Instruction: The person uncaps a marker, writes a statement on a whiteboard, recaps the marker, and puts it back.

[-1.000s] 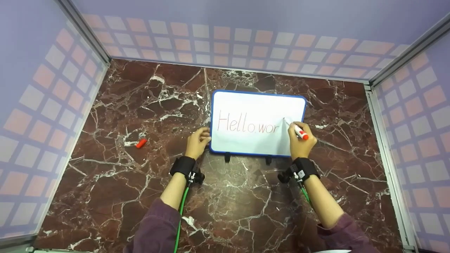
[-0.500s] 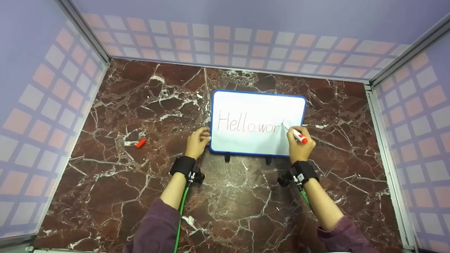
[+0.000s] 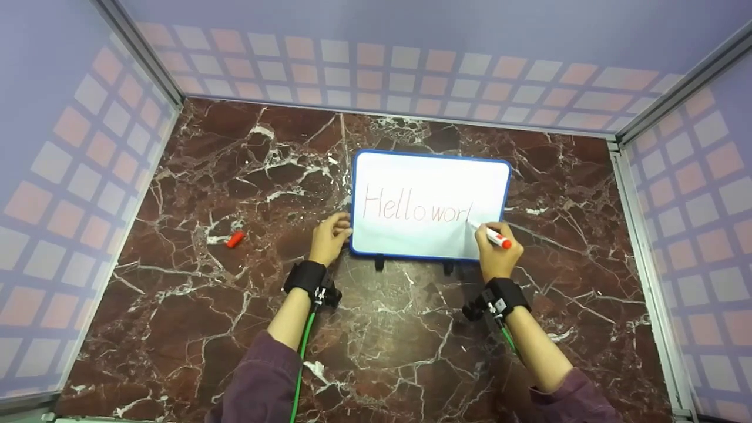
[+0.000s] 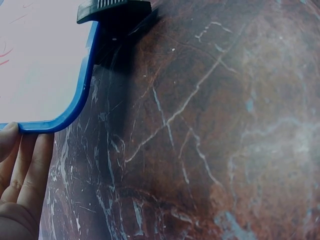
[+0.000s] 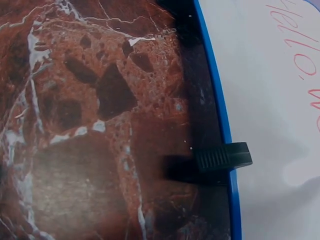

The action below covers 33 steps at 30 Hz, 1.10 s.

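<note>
A blue-framed whiteboard [image 3: 423,173] stands on the marble-patterned surface, with "Hello worl" handwritten in thin red. My right hand [image 3: 496,258] grips a white marker with a red end [image 3: 492,236], its tip at the foot of the last stroke. On the board's left edge, my left hand [image 3: 328,241] pinches the frame. The left wrist view has the thumb [image 4: 7,140] over the rim and the other fingers [image 4: 37,170] behind it. In the right wrist view the board [image 5: 265,90] shows part of the writing, but neither the right hand nor the marker.
A red marker cap [image 3: 235,239] lies left of the left hand. Small black feet [image 3: 379,262] stick out from the board's lower edge. Green cables [image 3: 298,370] run back from both wrist cameras. Panels with pink and grey squares [image 3: 370,79] wall in the surface.
My right hand has moved the marker down and slightly left, leaving a long stroke after "wor". The left hand has stayed at the board's left edge.
</note>
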Each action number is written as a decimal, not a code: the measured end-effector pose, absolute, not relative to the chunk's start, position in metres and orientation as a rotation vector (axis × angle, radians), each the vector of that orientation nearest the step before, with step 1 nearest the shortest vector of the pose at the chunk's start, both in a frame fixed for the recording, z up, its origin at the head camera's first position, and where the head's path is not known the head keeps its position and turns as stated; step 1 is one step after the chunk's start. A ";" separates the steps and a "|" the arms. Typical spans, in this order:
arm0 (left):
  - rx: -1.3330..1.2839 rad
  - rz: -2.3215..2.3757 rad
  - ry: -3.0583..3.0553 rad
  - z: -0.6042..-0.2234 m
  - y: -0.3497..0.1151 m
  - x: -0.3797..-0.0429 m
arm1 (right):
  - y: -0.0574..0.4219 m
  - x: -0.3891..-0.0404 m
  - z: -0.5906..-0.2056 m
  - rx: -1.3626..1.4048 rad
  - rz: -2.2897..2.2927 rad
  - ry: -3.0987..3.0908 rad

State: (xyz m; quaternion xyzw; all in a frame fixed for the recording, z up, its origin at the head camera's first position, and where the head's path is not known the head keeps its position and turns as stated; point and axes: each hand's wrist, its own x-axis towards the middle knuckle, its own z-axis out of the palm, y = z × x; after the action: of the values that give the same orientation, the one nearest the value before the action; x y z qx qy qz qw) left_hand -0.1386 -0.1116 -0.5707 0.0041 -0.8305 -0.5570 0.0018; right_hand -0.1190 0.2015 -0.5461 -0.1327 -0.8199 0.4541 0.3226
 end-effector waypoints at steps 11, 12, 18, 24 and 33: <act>0.032 -1.738 -2.627 -0.568 -0.112 -0.137 | 0.204 -0.117 -0.546 -0.373 1.161 -2.168; 0.035 -1.740 -2.628 -0.568 -0.112 -0.137 | 0.205 -0.117 -0.546 -0.367 1.165 -2.165; 0.015 -1.746 -2.609 -0.569 -0.112 -0.138 | 0.211 -0.119 -0.543 -0.341 1.189 -2.122; 0.014 -1.751 -2.606 -0.569 -0.112 -0.138 | 0.217 -0.121 -0.541 -0.362 1.190 -2.117; 0.037 -1.771 -2.614 -0.567 -0.111 -0.138 | 0.220 -0.124 -0.541 -0.372 1.186 -2.117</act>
State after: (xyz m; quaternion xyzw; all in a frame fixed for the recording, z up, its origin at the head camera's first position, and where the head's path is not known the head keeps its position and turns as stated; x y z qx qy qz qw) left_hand -0.1378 -0.1107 -0.5669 0.0118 -0.8278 -0.5609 -0.0080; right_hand -0.1238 0.2201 -0.5410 -0.1426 -0.8119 0.4551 0.3367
